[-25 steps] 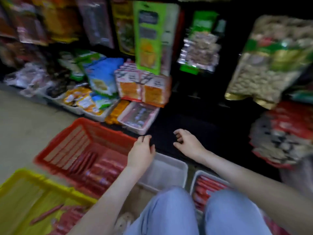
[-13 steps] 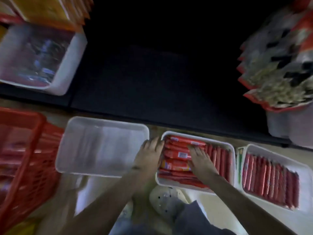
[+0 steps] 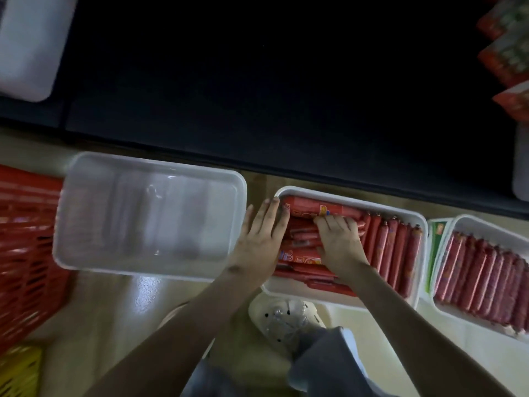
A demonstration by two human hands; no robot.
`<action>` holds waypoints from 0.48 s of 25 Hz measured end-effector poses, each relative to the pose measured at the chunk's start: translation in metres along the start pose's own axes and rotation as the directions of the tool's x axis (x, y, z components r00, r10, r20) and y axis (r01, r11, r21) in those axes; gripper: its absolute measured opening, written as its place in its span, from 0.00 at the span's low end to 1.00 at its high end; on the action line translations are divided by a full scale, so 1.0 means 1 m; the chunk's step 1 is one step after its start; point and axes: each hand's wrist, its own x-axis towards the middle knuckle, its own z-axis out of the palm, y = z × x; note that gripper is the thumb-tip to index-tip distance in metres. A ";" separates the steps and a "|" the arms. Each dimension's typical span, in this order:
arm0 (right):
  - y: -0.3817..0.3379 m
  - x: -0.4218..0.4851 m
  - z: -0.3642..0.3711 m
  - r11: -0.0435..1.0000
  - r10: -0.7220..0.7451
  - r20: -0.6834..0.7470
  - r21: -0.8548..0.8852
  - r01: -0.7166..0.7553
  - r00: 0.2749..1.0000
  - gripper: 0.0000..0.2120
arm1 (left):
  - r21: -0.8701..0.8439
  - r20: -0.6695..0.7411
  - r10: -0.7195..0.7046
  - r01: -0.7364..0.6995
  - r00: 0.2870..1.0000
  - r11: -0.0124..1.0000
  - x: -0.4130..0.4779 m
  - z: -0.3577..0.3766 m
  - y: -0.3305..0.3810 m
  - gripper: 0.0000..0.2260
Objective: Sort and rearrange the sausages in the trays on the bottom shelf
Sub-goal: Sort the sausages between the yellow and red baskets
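Left hand: the left hand lies flat, fingers straight and close together, at the left end of the middle tray; its fingertips touch the ends of the crosswise sausages.
Right hand: the right hand sits palm down on that pile, fingers bent and hooked over it. The two hands are just beside each other with a strip of the pile between them.
Middle tray: a white tray on the pale floor, just in front of the black shelf. Its left part holds the crosswise sausages, its right part a row of sausages running near to far.
Right tray: the right tray is white, just beside the middle one, and filled with a packed row of red sausages. A green packet stands between the two trays.
Left tray: a translucent tray touches the left forearm.
Baskets: a red basket lies at far left and a yellow basket at the near left corner.
Shelf: a white shelf tray sits at its left and red packets at its right.
Person: a white shoe and a grey trouser leg show below the arms.
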 end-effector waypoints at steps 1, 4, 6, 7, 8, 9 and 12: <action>0.001 -0.002 -0.001 1.000 -0.022 0.017 0.022 0.022 1.000 0.26 | -0.022 -0.026 -0.003 0.002 1.000 1.000 0.000 0.000 0.002 0.32; -0.003 -0.006 -0.030 0.956 0.082 0.057 0.277 -0.095 0.995 0.20 | -0.370 -0.135 -0.167 0.106 0.977 0.923 -0.003 -0.021 0.007 0.23; -0.009 -0.010 -0.066 0.779 0.252 0.158 0.553 -0.297 0.955 0.13 | -0.647 -0.003 -0.340 0.258 0.940 0.718 -0.006 -0.055 0.012 0.20; -0.015 -0.014 -0.086 0.615 0.280 0.237 0.700 -0.363 0.930 0.12 | -0.738 0.127 -0.361 0.331 0.924 0.588 -0.005 -0.074 0.015 0.20; -0.022 -0.019 -0.109 0.392 0.258 0.292 0.840 -0.376 0.921 0.10 | -0.815 0.280 -0.315 0.398 0.907 0.421 -0.004 -0.092 0.017 0.19; -0.030 -0.025 -0.132 0.143 0.206 0.316 0.927 -0.348 0.926 0.09 | -0.863 0.398 -0.220 0.445 0.891 0.239 -0.002 -0.113 0.022 0.18; -0.051 -0.042 -0.198 -0.278 0.016 0.279 0.924 -0.264 0.960 0.13 | -0.895 0.425 -0.072 0.430 0.903 0.118 -0.001 -0.173 0.034 0.14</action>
